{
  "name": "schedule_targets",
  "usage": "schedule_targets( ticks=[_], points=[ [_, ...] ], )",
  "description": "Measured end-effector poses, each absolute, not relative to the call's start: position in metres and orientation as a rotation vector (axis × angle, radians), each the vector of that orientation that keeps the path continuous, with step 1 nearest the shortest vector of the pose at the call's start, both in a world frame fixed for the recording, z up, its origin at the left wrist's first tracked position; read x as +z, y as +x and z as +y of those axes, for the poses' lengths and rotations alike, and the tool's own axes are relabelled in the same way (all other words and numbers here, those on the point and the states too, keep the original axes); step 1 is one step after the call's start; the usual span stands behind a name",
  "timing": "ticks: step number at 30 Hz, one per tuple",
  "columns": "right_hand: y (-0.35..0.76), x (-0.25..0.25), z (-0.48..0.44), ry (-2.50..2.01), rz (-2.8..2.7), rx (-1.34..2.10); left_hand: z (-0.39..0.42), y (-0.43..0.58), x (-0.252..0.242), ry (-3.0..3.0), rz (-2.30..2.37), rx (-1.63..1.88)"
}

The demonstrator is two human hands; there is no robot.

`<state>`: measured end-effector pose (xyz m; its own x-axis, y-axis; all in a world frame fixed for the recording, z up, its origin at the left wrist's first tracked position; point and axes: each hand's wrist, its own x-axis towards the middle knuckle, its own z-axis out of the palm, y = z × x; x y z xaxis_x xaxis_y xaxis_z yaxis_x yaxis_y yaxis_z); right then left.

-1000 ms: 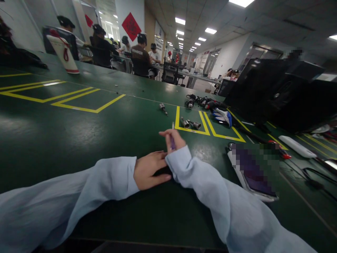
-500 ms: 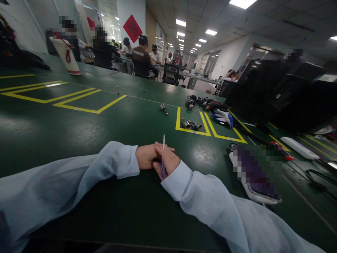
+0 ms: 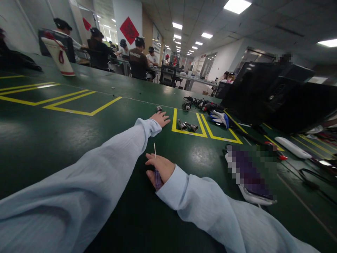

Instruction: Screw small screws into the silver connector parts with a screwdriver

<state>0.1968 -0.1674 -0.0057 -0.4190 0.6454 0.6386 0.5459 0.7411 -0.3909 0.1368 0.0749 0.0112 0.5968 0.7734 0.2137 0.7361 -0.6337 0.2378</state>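
Note:
My left hand is stretched out over the green table, its fingers spread. Just beyond it lies a small metal tool piece, partly covered by the hand. Closer to me, my right hand holds a screwdriver by its purple handle, with the thin shaft pointing up and away. Two metal sockets lie inside a yellow-taped box to the right of my left hand.
Dark tools with cables and a blue-white glove lie farther right. A phone-like device rests at the right, near black monitors. A white cup stands at the back left. People sit at tables beyond.
My left hand has left my right hand and reached forward to the small metal tool piece, its fingers now spread. My right hand still holds the screwdriver.

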Motion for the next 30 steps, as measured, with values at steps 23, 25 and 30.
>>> schedule_targets(
  ticks=[23,25,30],
  points=[
    [0.209,0.018,-0.183,-0.768,-2.000,0.100,-0.076,-0.012,0.017,2.857,0.883,0.973],
    [0.209,0.016,-0.182,-0.789,-1.980,0.111,-0.078,0.001,0.022,2.880,1.018,0.938],
    [0.210,0.015,-0.183,-0.902,-1.834,0.169,-0.080,0.040,0.031,2.880,1.051,0.465]
  ],
)
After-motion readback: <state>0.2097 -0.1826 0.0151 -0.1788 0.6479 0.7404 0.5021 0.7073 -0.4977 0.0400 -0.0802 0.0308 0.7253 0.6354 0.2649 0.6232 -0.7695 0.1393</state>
